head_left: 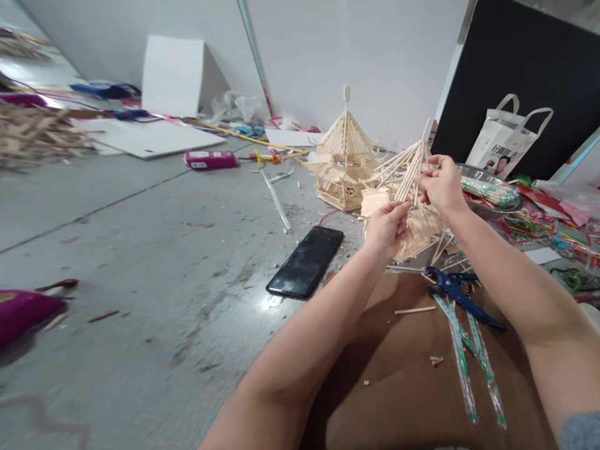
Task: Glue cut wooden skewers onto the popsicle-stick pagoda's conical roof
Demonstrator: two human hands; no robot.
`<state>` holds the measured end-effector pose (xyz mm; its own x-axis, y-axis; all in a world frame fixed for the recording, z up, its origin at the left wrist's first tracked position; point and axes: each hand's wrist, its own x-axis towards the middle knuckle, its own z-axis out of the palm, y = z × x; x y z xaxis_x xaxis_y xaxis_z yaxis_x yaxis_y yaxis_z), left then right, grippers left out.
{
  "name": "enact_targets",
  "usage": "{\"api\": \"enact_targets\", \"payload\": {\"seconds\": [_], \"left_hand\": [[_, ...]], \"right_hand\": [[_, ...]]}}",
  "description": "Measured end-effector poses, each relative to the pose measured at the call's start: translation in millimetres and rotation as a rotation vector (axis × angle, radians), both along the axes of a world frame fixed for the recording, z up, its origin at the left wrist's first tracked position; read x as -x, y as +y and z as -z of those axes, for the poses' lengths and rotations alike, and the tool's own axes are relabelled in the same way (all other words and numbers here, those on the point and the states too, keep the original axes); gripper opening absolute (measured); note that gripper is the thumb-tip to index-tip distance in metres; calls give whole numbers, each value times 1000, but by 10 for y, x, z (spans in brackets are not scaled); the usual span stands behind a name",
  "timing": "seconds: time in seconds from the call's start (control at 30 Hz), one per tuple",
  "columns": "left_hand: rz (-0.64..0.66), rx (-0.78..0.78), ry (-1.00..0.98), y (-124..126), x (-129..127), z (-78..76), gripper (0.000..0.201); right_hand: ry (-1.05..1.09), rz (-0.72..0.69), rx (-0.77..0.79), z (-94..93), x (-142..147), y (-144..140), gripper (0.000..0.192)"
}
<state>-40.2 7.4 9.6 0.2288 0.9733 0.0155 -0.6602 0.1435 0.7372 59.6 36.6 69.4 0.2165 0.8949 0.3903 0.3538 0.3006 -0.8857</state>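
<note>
Head view. Both hands raised right of centre, close together, working one piece.

Left hand [387, 228]: fingers pinched on the lower sticks of a stick roof [407, 172], a fan of thin wooden sticks meeting at a peak near the upper right of centre.

Right hand [440, 184]: just above and right of the left, fingers closed on the same roof from the far side. Hands near each other, not touching as far as I can tell.

Below the hands, a second stick frame [422, 231], partly hidden by them.

Behind, centre: finished pagoda model [344, 159] standing upright on the grey floor [140, 250].

Centre, lower: black phone [307, 260] lying flat, screen up, just left of the left forearm.

Lower right: brown board [403, 375] with loose stick bits; blue cutters [457, 294] lie on it, wrapped chopsticks [462, 362] just beside them.

Right edge: metal dish [492, 187] holding a packet; white bag [509, 140] behind it against a black panel.

Upper left: white boards, pink box [210, 159], stick pile [32, 134].
</note>
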Motion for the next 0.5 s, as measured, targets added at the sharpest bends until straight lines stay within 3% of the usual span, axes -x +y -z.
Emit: {"api": "enact_targets", "payload": {"seconds": [0.5], "left_hand": [[3, -4, 9, 2, 27, -33, 29]], "right_hand": [[-40, -37, -3, 13, -39, 1, 32]]}}
